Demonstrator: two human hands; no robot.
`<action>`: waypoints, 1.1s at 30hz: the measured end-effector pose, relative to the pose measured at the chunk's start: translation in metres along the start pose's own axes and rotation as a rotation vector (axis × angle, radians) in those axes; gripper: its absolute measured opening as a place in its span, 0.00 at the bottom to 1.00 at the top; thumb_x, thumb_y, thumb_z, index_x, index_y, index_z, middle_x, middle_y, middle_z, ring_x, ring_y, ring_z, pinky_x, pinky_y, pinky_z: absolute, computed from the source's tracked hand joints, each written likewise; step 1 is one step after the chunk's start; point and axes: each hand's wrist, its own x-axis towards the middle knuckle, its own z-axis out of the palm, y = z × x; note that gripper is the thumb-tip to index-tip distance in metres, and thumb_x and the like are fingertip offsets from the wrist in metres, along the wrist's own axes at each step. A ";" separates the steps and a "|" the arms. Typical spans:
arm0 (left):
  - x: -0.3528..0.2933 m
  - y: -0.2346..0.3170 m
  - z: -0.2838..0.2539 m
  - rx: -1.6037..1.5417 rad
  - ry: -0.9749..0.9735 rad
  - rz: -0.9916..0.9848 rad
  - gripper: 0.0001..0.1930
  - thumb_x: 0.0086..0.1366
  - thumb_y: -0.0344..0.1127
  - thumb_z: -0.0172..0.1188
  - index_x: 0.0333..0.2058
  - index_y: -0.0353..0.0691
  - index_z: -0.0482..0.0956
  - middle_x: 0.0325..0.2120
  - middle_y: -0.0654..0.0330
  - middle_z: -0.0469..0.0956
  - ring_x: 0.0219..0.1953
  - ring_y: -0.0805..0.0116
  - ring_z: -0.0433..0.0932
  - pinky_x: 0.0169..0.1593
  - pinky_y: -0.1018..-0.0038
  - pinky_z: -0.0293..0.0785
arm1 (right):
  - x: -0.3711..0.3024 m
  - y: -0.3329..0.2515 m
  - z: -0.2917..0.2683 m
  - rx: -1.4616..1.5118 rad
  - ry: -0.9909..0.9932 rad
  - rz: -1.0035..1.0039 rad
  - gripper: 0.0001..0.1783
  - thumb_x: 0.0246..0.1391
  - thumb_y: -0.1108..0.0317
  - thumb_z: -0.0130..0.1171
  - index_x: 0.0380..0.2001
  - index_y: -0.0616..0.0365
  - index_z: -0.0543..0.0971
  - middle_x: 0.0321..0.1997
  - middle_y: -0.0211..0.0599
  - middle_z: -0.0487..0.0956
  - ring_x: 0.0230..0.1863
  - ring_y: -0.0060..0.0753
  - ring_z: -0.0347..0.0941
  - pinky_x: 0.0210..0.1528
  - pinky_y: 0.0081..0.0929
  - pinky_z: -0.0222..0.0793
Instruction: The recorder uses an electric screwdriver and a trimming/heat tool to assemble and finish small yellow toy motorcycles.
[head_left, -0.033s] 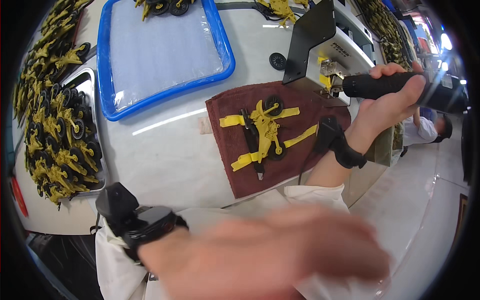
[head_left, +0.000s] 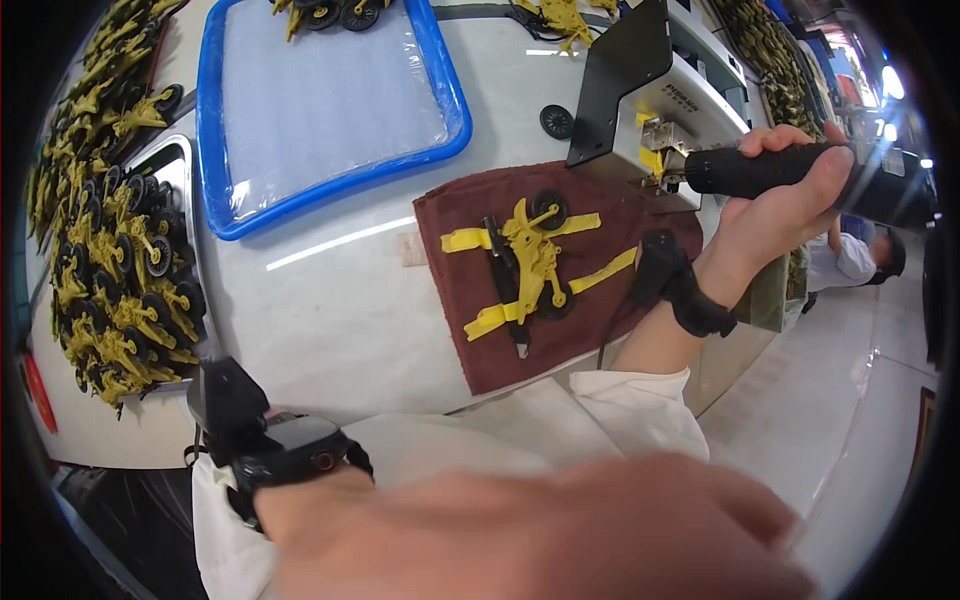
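Observation:
My right hand point(head_left: 790, 195) is wrapped round a black electric screwdriver point(head_left: 725, 172). The screwdriver lies almost level, its tip at the small metal mouth of a white screw feeder point(head_left: 680, 110) with a black side plate. Low in the foreground, close to the camera, my left hand point(head_left: 560, 530) is smeared by motion, its fingers indistinct; whether it holds anything does not show. Beyond it, a yellow plastic part with black wheels point(head_left: 535, 262) lies on a maroon cloth point(head_left: 600, 320). Yellow strips point(head_left: 490, 320) and a dark pen-shaped tool point(head_left: 503, 270) lie beside and partly under that part.
A blue-rimmed tray point(head_left: 330, 205) lined with clear plastic stands at the back, with wheeled parts at its far end. On the left, a metal tray point(head_left: 190, 240) is heaped with yellow wheeled parts. One loose black wheel point(head_left: 556, 122) lies near the feeder. Another person point(head_left: 845, 258) is at far right.
My left hand has moved slightly down and nearer to me. The right hand and screwdriver stay at the feeder.

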 end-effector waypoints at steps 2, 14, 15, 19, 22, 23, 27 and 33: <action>0.002 0.026 0.014 -0.202 0.022 0.003 0.32 0.58 0.54 0.52 0.54 0.33 0.65 0.50 0.46 0.67 0.53 0.50 0.65 0.56 0.54 0.57 | -0.002 -0.009 0.005 0.084 -0.066 0.000 0.33 0.53 0.41 0.46 0.43 0.64 0.65 0.19 0.36 0.69 0.17 0.31 0.64 0.24 0.29 0.63; -0.013 0.048 0.005 -0.418 0.081 -0.049 0.30 0.55 0.50 0.56 0.50 0.34 0.66 0.47 0.47 0.68 0.50 0.52 0.67 0.54 0.57 0.59 | -0.104 -0.043 -0.046 0.564 -0.252 0.106 0.47 0.47 0.30 0.48 0.52 0.63 0.56 0.17 0.38 0.68 0.10 0.31 0.62 0.15 0.28 0.61; -0.013 0.049 0.004 -0.416 0.082 -0.048 0.30 0.54 0.49 0.56 0.50 0.34 0.66 0.47 0.47 0.68 0.50 0.52 0.67 0.54 0.57 0.60 | -0.106 -0.043 -0.047 0.549 -0.259 0.103 0.46 0.47 0.30 0.47 0.51 0.63 0.57 0.16 0.38 0.68 0.11 0.31 0.62 0.15 0.27 0.61; -0.014 0.050 0.004 -0.413 0.096 -0.044 0.29 0.53 0.48 0.57 0.49 0.34 0.67 0.45 0.48 0.69 0.48 0.53 0.68 0.53 0.58 0.61 | -0.113 -0.044 -0.045 0.499 -0.245 0.098 0.45 0.47 0.30 0.47 0.50 0.62 0.57 0.16 0.38 0.68 0.10 0.31 0.63 0.15 0.26 0.62; -0.011 0.051 0.003 -0.440 0.092 -0.053 0.29 0.52 0.47 0.58 0.48 0.34 0.67 0.45 0.48 0.69 0.48 0.54 0.68 0.52 0.59 0.61 | -0.113 -0.041 -0.048 0.512 -0.258 0.092 0.45 0.47 0.31 0.47 0.50 0.62 0.56 0.17 0.38 0.68 0.10 0.31 0.63 0.15 0.27 0.62; -0.012 0.052 0.003 -0.438 0.092 -0.055 0.29 0.52 0.47 0.59 0.48 0.34 0.67 0.44 0.48 0.69 0.47 0.54 0.68 0.52 0.59 0.61 | -0.114 -0.038 -0.046 0.518 -0.263 0.091 0.45 0.47 0.31 0.47 0.50 0.62 0.56 0.17 0.38 0.68 0.10 0.31 0.63 0.15 0.27 0.62; -0.008 0.049 0.000 -0.449 0.082 -0.067 0.28 0.51 0.45 0.60 0.47 0.34 0.68 0.43 0.48 0.69 0.46 0.55 0.69 0.51 0.60 0.62 | -0.117 -0.031 -0.045 0.484 -0.296 0.111 0.45 0.48 0.31 0.48 0.51 0.63 0.56 0.17 0.38 0.68 0.11 0.30 0.63 0.14 0.26 0.62; 0.014 0.052 -0.025 -0.207 -0.061 -0.199 0.27 0.49 0.44 0.62 0.45 0.34 0.69 0.42 0.49 0.70 0.44 0.56 0.70 0.50 0.61 0.64 | -0.113 -0.029 -0.035 0.558 -0.263 0.119 0.46 0.48 0.32 0.49 0.51 0.64 0.55 0.18 0.38 0.68 0.12 0.30 0.64 0.14 0.24 0.61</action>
